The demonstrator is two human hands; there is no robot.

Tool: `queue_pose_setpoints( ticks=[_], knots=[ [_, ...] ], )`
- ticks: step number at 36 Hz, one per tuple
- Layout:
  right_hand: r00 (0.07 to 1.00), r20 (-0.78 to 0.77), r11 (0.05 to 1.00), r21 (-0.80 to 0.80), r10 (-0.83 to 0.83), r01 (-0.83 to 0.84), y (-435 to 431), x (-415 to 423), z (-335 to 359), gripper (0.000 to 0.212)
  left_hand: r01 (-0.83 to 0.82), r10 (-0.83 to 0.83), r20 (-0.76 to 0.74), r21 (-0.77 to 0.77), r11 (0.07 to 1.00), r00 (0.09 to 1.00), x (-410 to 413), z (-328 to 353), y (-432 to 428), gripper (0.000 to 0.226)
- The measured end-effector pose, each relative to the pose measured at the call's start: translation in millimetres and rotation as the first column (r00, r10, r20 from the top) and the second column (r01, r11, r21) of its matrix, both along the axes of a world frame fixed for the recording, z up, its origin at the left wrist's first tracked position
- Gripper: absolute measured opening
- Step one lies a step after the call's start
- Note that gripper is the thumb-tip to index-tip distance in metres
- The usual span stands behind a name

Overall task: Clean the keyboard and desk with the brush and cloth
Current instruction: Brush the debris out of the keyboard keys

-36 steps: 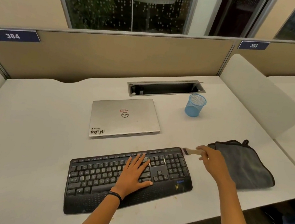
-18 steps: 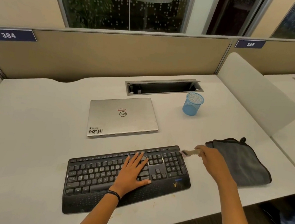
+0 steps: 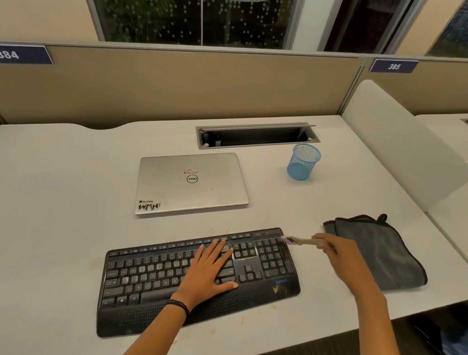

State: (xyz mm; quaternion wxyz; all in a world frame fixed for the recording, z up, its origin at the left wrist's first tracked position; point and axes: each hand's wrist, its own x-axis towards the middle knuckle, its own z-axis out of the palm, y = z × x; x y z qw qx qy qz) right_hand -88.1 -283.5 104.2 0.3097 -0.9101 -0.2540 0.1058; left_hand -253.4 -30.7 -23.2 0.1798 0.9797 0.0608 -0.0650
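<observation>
I count one black keyboard (image 3: 155, 279), one closed silver laptop (image 3: 190, 184), one blue mesh cup (image 3: 303, 162), one grey cloth (image 3: 380, 251) and one small pale-handled brush (image 3: 301, 240) on one white surface (image 3: 47, 198)

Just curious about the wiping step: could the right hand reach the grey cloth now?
Probably yes: the cloth lies right beside the right hand, nothing between, but that hand grips the brush.
</observation>
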Motion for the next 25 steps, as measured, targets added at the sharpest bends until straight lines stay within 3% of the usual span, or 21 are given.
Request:
queue_pose_setpoints(
  ticks=[9, 17, 25],
  knots=[
    [0.993, -0.088, 0.986, -0.139, 0.077, -0.089, -11.4, 1.8, 2.1, 0.021, -0.001, 0.001, -0.002, 0.002, 1.000, 1.000, -0.4, -1.0, 0.1, 0.098],
    [1.000, 0.025, 0.999, -0.029, 0.015, -0.014, -1.4, 2.3, 9.9, 0.023, -0.001, 0.001, -0.009, 0.000, 1.000, 1.000, 0.0, 0.2, -0.3, 0.101],
    [0.992, -0.093, 0.980, -0.168, 0.089, -0.104, -3.7, 4.1, 3.3, 0.023, 0.000, 0.000, -0.010, -0.002, 1.000, 1.000, -0.1, 0.1, -0.1, 0.099]
  ],
)
